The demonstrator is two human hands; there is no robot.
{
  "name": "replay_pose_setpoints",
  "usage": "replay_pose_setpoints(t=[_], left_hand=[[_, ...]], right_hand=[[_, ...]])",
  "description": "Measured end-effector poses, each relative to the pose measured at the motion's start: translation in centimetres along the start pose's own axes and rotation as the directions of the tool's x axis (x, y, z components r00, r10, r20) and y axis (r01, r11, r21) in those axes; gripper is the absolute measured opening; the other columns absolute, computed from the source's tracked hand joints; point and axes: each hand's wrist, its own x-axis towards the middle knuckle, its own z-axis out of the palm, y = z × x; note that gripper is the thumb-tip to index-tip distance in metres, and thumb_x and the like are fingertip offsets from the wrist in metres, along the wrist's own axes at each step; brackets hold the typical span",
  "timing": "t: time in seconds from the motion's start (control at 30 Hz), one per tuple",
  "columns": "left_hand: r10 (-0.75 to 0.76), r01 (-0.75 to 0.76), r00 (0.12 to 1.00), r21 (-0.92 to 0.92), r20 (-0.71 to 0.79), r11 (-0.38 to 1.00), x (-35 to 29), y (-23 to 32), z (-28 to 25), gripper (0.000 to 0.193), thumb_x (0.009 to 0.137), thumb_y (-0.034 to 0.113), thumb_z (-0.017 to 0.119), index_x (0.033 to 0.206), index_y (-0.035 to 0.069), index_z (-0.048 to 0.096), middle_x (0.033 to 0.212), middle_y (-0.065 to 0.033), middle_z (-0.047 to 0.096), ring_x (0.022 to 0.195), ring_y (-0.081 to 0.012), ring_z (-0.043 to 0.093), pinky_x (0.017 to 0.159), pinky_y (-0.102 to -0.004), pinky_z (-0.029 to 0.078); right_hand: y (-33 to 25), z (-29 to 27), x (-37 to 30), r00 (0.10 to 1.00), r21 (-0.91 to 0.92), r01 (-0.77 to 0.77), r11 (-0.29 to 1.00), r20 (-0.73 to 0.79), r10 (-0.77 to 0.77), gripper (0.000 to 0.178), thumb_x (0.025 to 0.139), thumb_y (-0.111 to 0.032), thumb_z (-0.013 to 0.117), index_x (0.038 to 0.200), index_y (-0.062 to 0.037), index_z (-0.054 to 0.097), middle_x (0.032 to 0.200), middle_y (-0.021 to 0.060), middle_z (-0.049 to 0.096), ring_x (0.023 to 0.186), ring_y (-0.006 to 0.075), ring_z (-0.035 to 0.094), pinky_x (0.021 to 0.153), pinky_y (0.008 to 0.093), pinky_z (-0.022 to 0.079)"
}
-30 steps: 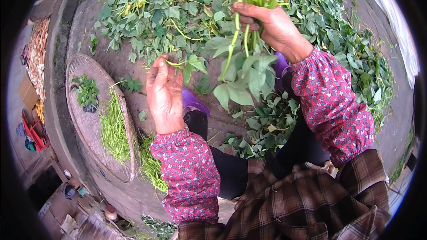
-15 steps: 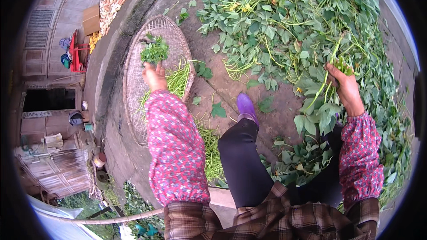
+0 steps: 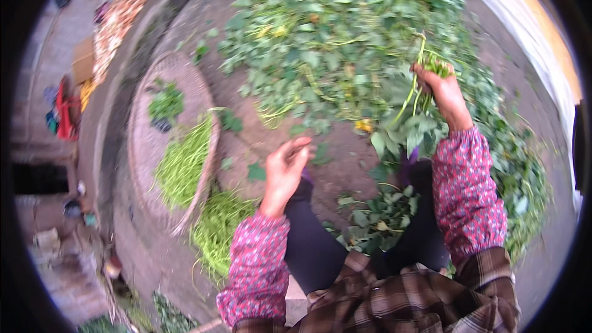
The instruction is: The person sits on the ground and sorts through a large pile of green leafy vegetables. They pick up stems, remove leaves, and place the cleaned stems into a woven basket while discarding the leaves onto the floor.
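My right hand [image 3: 441,89] is closed around a bunch of green leafy stems [image 3: 404,108], with cut ends sticking up and broad leaves hanging below the fist. In front of my left knee, my left hand [image 3: 285,169] is in the air with nothing in it, its fingers loosely bent and a little apart. A shallow oval woven tray [image 3: 140,154] lies to the left. On it are a small bunch of dark leafy greens [image 3: 166,103] and a heap of thin bare green stems [image 3: 185,163].
A large pile of leafy vines [image 3: 345,37] spreads over the floor ahead and to the right. More bare stems [image 3: 222,231] lie beside the tray. Loose leaves [image 3: 382,216] lie between my legs. A raised stone edge [image 3: 105,105] runs along the left, with a red chair [image 3: 66,111] beyond.
My left hand has let go of the leafy bunch on the tray and come back right and nearer to me. My right hand still grips the stems. The whole view has shifted.
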Motion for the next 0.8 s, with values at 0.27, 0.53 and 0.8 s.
replay_pose_setpoints(t=[0.27,0.53,0.8], left_hand=[[-0.101,0.101,0.995,0.014,0.001,0.995,-1.3,-3.2,1.2,0.016,0.085,0.006,0.053,0.098,-0.002,0.059,0.083,-0.0062,0.062,0.07,-0.0116,0.059,0.064,-0.0228,0.047],[-0.119,0.118,0.991,0.024,0.055,0.993,-1.3,-3.9,2.1,0.014,0.085,0.006,0.053,0.096,0.0,0.06,0.08,-0.0041,0.061,0.066,-0.0098,0.058,0.059,-0.021,0.045],[-0.049,0.047,0.976,0.013,0.213,0.999,-4.5,-2.8,4.8,0.019,0.085,0.011,0.054,0.1,0.001,0.058,0.083,-0.0052,0.063,0.07,-0.0117,0.06,0.065,-0.0223,0.046]], right_hand=[[-5.4,-27.2,-11.6,0.819,-0.181,0.036,0.983,-0.559,-0.133,0.023,0.08,-0.025,0.06,0.091,-0.0054,0.063,0.066,-0.0065,0.045,0.055,0.0052,0.039,0.049,0.0209,0.031],[-5.2,-49.0,-35.8,0.314,-0.526,-0.657,0.54,-0.842,-0.438,0.028,0.077,-0.025,0.063,0.079,0.0029,0.063,0.058,0.0009,0.056,0.052,0.0124,0.05,0.051,0.0289,0.039],[-7.8,-25.2,-27.3,0.723,-0.405,-0.078,0.911,-0.652,-0.228,0.018,0.081,-0.018,0.057,0.092,-0.0056,0.064,0.071,-0.0022,0.057,0.063,0.0063,0.049,0.056,0.0223,0.039]])
